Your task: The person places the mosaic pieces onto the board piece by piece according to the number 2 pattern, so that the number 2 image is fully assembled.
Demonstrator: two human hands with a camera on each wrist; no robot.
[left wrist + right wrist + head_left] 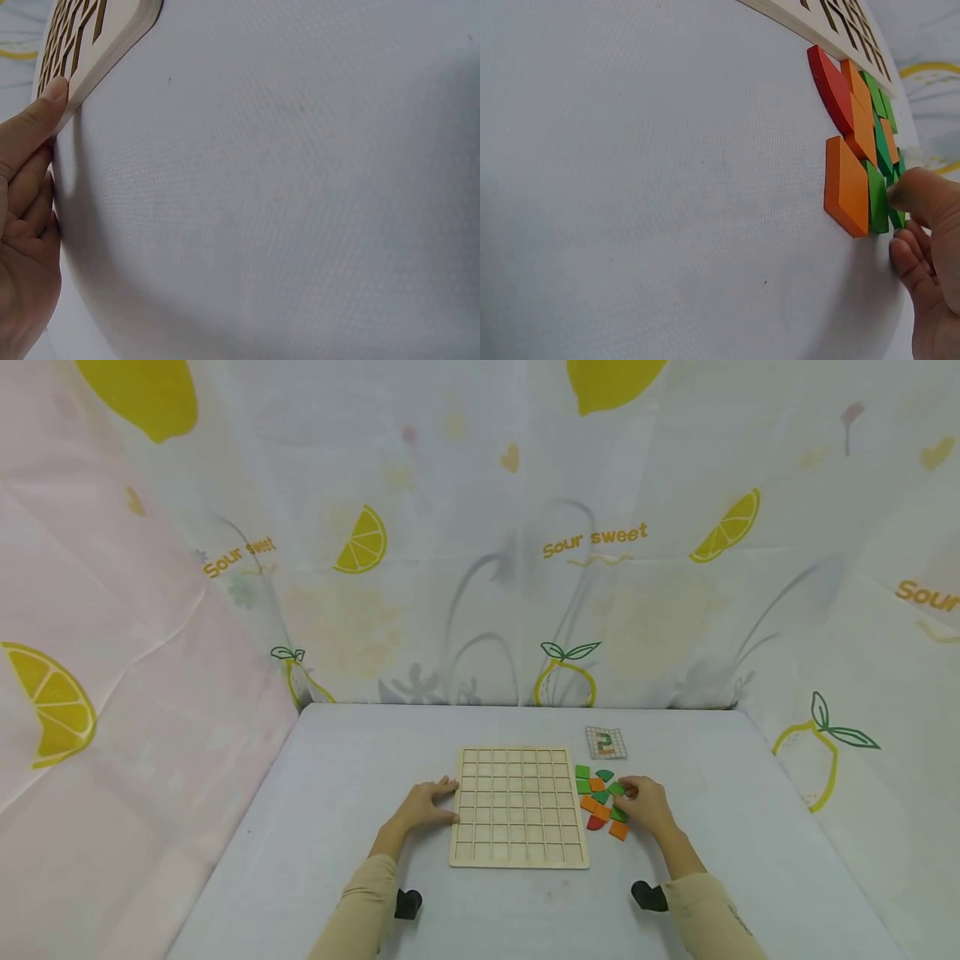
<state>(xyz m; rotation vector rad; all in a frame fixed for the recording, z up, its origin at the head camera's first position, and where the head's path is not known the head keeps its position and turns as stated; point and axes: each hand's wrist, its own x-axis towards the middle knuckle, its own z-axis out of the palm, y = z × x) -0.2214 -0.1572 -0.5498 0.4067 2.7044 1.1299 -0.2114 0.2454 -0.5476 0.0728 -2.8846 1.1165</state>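
Note:
A square wooden grid board (516, 807) lies flat on the table. My left hand (423, 806) rests at its left edge, thumb and fingers spread along it. The left wrist view shows the thumb tip on the rim of the board (101, 64). Beside the board's right edge is a cluster of thin tiles. My right hand (647, 802) pinches a green tile (616, 788) at the cluster's right side. Close to that hand lie another green tile (877, 199) and an orange square tile (846, 187). A red rounded tile (596, 822) sits nearer the board.
Behind the tiles lies a small pattern card (605, 743) with a printed grid and coloured figure. Green squares (582, 772) and a teal rounded tile (604, 775) form the cluster's far end. A lemon-print cloth (480, 610) hangs behind the white table (375, 735).

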